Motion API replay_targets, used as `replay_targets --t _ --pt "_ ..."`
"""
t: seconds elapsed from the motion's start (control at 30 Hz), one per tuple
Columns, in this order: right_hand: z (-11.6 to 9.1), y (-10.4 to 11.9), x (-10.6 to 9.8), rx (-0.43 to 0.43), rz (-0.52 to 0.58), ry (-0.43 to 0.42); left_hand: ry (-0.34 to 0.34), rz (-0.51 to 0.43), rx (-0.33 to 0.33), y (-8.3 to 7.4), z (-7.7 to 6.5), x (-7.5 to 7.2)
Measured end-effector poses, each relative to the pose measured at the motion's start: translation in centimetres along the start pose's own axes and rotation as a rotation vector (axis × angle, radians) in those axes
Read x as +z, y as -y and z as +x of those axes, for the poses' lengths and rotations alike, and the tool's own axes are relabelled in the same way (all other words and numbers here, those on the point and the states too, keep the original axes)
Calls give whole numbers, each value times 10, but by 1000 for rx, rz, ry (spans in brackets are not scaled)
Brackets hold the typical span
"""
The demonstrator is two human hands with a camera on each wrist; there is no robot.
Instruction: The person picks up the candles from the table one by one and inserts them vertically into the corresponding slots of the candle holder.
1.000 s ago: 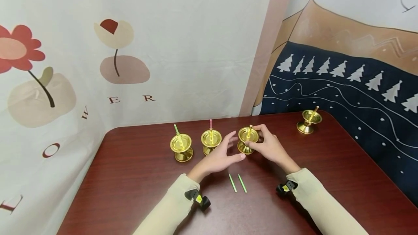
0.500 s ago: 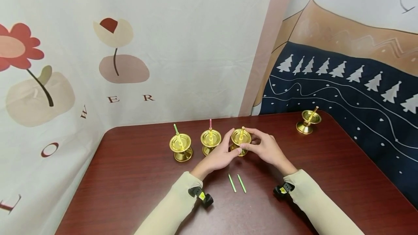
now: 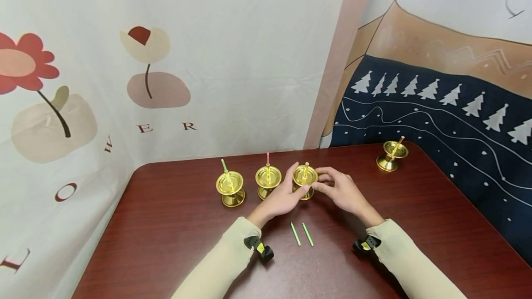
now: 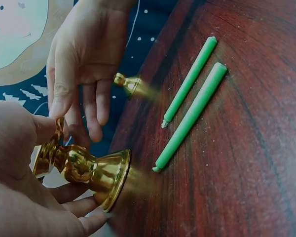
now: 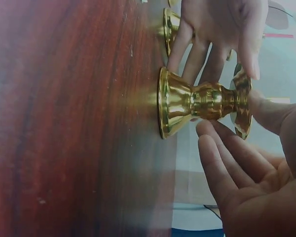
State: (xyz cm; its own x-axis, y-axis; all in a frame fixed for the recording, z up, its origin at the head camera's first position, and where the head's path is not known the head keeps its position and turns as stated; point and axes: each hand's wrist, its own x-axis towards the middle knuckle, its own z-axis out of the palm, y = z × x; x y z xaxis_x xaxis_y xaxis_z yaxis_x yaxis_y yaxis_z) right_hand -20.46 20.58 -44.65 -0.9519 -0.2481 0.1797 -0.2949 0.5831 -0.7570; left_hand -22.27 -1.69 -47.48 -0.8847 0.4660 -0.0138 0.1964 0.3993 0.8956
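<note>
My left hand (image 3: pixel 284 196) curls around a brass candle holder (image 3: pixel 305 175), its thumb at the dish rim and fingers behind the stem. A short gold-coloured candle (image 3: pixel 306 168) stands in that holder. On the other side, my right hand (image 3: pixel 341 191) has its thumb tip at the rim and its fingers loosely extended beside the dish. Seen from the right wrist, the holder's flared base (image 5: pixel 171 102) stands at the table surface. Closer to me, two green candles (image 4: pixel 191 118) lie side by side on the wood.
To the left stand a holder with a pink candle (image 3: pixel 268 159) and another with a green candle (image 3: pixel 224 165). A further brass holder (image 3: pixel 387 163) with a gold candle stands at the table's back right corner. Printed cloth (image 3: pixel 249 59) hangs behind the table (image 3: pixel 166 234).
The candle holder has shifted left toward the pink-candle one. My left hand has come around it, while my right hand followed it left and then eased slightly back, its fingers loosening.
</note>
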Motion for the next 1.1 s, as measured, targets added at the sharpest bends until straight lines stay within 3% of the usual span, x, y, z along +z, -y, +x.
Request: replay_targets --t 0.2,0.47,0.67,0.83,1.1 --pt "-13 3 5 14 -17 51 17 7 -12 -6 -3 -2" --pt "-32 17 22 -202 -57 217 28 13 7 -9 -3 -4" --pt "-41 33 37 -331 -235 291 26 -4 -23 -5 0 -3" --pt "-44 40 44 -329 -310 320 28 -1 -29 -5 1 -4" --pt "-45 40 52 -330 -303 290 32 5 -27 -3 0 -5"
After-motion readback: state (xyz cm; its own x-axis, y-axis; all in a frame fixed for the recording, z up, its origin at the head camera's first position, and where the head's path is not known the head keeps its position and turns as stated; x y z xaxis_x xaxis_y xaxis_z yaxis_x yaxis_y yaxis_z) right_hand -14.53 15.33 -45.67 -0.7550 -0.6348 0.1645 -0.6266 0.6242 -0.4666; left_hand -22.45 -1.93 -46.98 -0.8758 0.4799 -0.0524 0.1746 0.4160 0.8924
